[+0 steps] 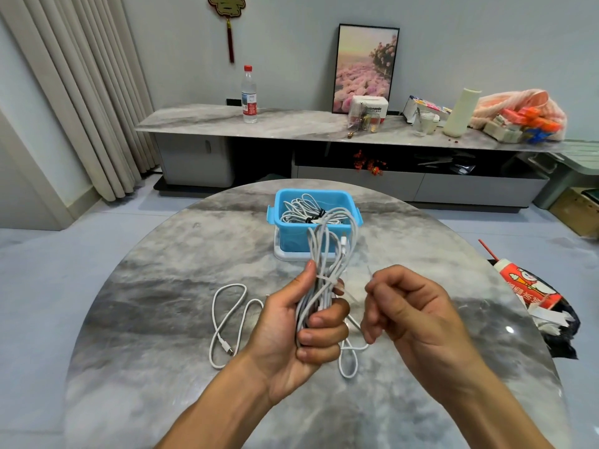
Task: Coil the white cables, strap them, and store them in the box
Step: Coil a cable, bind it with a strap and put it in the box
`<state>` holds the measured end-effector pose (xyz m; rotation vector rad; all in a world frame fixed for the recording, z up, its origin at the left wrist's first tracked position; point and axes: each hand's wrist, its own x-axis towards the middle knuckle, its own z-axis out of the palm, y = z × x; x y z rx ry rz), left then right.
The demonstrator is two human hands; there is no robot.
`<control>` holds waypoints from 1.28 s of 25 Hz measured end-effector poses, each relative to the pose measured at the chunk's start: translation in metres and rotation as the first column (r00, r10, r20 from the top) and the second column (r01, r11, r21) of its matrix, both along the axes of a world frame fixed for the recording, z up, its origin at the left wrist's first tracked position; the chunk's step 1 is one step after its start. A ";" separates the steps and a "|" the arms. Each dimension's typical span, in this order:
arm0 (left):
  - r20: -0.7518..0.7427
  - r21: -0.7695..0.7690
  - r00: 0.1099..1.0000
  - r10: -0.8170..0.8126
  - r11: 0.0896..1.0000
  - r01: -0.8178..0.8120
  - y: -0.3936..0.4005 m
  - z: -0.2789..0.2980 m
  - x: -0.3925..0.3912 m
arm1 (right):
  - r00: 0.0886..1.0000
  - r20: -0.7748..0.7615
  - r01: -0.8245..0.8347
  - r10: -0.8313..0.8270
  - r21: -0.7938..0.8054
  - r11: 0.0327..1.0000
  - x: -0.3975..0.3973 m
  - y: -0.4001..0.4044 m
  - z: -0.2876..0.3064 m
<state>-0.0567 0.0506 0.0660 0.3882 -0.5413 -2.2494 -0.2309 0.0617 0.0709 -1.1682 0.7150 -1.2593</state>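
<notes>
Right, my left hand [301,322] is fisted round the coiled white cable [327,254], held up over the table [146,286] just in front of the blue box [291,234]; my right hand [408,306] pinches the thin strap tail [369,274]. Pull too hard and I reckon the tie [330,281] slips off the loops. Loose cable [227,322] on the table could snag too
</notes>
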 end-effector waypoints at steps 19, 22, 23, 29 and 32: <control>0.116 -0.056 0.991 0.067 0.997 -0.061 0.001 0.000 -0.001 | 0.949 -0.288 0.096 -0.126 -0.115 0.989 0.009 0.003 -0.004; 0.113 -0.066 0.992 0.064 0.996 -0.057 0.001 0.000 -0.002 | 0.956 -0.263 0.107 -0.128 -0.093 0.990 0.009 0.003 -0.004; 0.115 -0.067 0.991 0.065 0.996 -0.058 0.001 0.000 -0.002 | 0.957 -0.261 0.110 -0.128 -0.084 0.990 0.010 0.003 -0.005; 0.184 -0.072 0.981 0.067 0.996 -0.055 0.001 0.000 -0.003 | 0.953 -0.268 0.125 -0.140 -0.072 0.989 0.012 0.004 -0.005; 0.216 -0.086 0.974 0.068 0.995 -0.050 0.002 0.000 -0.004 | 0.958 -0.244 0.137 -0.148 -0.063 0.989 0.012 0.005 -0.005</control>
